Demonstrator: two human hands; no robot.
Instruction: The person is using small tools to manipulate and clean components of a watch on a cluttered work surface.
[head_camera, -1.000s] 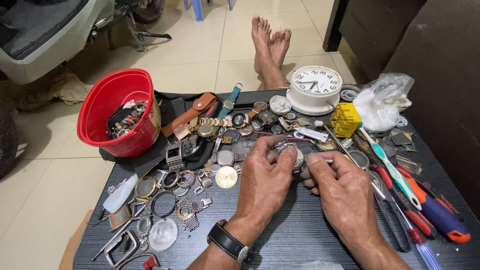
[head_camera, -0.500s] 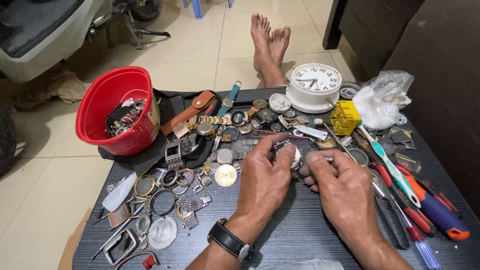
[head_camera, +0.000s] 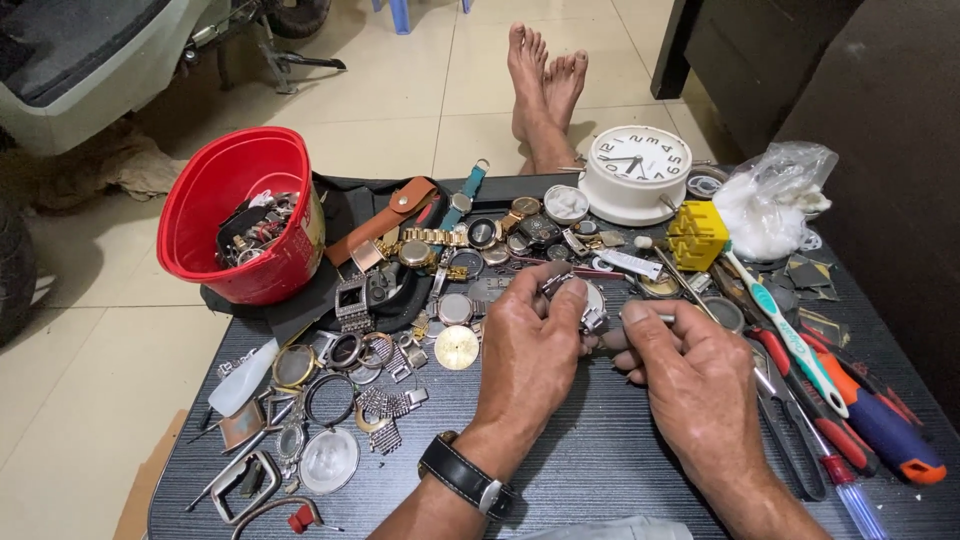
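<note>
Left hand (head_camera: 530, 350) curled closed around a silver watch case (head_camera: 585, 300), pinching it by the rim just above the dark worktop (head_camera: 600, 460), near the middle. Right hand (head_camera: 690, 375) directly to the right of it, nearly touching, fingers pressed together on a slim metal tool (head_camera: 640, 318), possibly a pin pusher; tip hidden. Tool's long axis running sideways, pointed left into the case's edge. Scattered all around: loose watches and straps, a red bucket (head_camera: 240, 215) far left, a white clock (head_camera: 635, 170) beyond, screwdrivers on the right.
</note>
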